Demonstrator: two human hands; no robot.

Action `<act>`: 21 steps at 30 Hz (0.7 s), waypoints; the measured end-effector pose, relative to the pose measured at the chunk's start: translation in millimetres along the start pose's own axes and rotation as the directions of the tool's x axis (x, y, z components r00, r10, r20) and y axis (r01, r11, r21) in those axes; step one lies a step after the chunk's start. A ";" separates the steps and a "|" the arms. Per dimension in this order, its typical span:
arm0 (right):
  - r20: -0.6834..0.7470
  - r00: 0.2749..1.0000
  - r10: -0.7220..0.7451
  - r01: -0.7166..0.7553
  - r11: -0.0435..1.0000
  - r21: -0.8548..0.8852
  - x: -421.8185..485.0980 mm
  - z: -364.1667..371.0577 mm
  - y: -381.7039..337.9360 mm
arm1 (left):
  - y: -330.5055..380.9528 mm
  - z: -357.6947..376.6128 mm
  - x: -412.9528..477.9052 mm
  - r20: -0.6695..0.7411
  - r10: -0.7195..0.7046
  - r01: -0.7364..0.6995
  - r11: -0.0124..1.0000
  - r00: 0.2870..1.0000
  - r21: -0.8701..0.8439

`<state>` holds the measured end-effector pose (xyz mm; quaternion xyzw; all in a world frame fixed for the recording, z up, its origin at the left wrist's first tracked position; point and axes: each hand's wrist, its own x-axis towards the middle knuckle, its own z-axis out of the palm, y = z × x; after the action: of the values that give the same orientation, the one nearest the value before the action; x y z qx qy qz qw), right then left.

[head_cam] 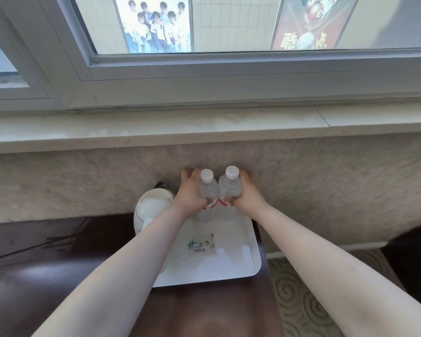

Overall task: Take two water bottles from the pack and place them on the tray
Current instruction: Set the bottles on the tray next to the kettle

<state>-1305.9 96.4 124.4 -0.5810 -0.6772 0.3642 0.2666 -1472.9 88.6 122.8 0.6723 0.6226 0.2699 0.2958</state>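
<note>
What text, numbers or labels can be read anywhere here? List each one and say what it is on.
"3": on a billiard ball on the right poster outside the window.
Large yellow characters low on that poster: too blurred to read.
Red-and-white labels on the left bottle and right bottle: covered by the hands, unreadable.
Small packet on the white tray: print too small to read.

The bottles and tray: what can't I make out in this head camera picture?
- Bottle bases: the left bottle and right bottle may touch the tray or not; the left hand and right hand hide them.
- Packets on the tray: print too small.
- Kettle: partly behind the left arm.
- The pack: outside the frame.
</note>
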 end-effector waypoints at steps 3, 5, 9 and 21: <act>-0.060 0.998 0.028 -0.025 0.999 0.040 -4.1 0.7 0.4 | -4.7 3.2 -1.2 -0.032 0.037 -0.037 0.999 0.999 0.013; -0.070 0.996 0.054 -0.050 0.997 0.059 -4.7 1.8 -0.1 | -5.3 5.3 -3.2 -0.065 0.057 -0.055 0.998 0.996 0.024; -0.091 0.991 0.097 -0.093 0.995 0.048 -4.0 4.4 -1.3 | -5.8 7.4 -6.4 -0.104 0.087 -0.082 0.995 0.991 0.057; -0.191 0.977 0.097 -0.089 0.995 0.047 -7.8 12.1 -3.3 | -10.3 11.9 -7.7 -0.133 -0.004 0.011 0.998 0.991 0.056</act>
<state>-1315.9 86.4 120.4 -0.6395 -0.6132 0.3311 0.3247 -1471.7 80.7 107.2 0.6586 0.6509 0.2951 0.2357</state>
